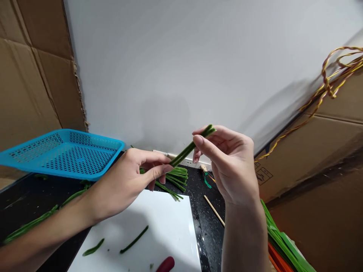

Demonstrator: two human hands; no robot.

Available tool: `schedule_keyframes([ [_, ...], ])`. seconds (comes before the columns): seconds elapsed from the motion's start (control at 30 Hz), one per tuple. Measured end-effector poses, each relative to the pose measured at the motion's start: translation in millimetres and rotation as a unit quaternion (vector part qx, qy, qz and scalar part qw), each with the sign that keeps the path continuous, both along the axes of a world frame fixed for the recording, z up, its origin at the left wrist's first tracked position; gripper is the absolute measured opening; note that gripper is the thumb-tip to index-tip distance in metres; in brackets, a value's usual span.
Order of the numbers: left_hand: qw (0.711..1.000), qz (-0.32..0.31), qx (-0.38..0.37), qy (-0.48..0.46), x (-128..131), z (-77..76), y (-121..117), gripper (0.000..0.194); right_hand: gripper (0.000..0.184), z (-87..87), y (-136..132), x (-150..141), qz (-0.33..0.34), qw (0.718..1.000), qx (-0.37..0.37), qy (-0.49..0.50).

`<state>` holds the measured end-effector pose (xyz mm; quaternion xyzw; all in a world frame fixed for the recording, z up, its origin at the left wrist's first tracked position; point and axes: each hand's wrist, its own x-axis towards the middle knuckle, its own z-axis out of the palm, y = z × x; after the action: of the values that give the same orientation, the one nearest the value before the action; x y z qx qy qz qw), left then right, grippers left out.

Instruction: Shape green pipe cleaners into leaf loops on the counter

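Between my two hands, in the head view, is a short bundle of green pipe cleaners [185, 152], tilted up to the right. My left hand [141, 168] pinches its lower end between thumb and fingers. The upper end is gripped by the thumb and fingertips of my right hand [227, 158], with the tips poking out above. Behind my left hand lies a pile of green pipe cleaners [177, 175], partly covered by it. Below on the white board [176, 226] are two loose short pieces, one straight piece [134, 239] and one bent piece [93, 247].
A blue perforated basket [85, 174] stands at the left. Long green stems [31, 224] lie under my left forearm. A dark red rounded handle [166, 263] shows at the bottom edge. A thin wooden stick [214, 210] and cardboard [309, 151] are on the right.
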<state>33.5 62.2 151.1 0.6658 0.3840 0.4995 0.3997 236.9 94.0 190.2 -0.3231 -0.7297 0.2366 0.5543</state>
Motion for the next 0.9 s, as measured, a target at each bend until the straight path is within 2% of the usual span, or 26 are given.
schedule_keyframes([
  [0.2,1.000,0.010,0.019,-0.020,0,0.4,-1,0.018,0.026,-0.3,-4,-10,0.008,0.999,0.001,-0.047],
  [0.37,0.999,0.010,0.014,-0.048,1,1.2,-3,0.022,0.028,-1.4,-6,-13,0.075,0.992,-0.016,-0.099],
  [0.43,0.999,0.017,0.020,-0.046,1,-0.6,-3,0.025,0.029,-2.0,-5,-14,0.081,0.992,-0.012,-0.095],
  [0.57,0.999,0.020,0.031,-0.016,0,-4.2,-1,0.029,0.028,-3.1,-3,-12,0.054,0.997,0.002,-0.062],
  [0.7,0.999,0.028,0.041,0.004,-2,-2.3,-2,0.024,0.027,-3.3,-2,-11,0.023,0.999,0.016,-0.030],
  [0.9,0.995,0.047,0.073,0.042,-4,-0.3,-2,0.022,0.022,0.7,-1,-3,-0.056,0.996,0.058,0.028],
])
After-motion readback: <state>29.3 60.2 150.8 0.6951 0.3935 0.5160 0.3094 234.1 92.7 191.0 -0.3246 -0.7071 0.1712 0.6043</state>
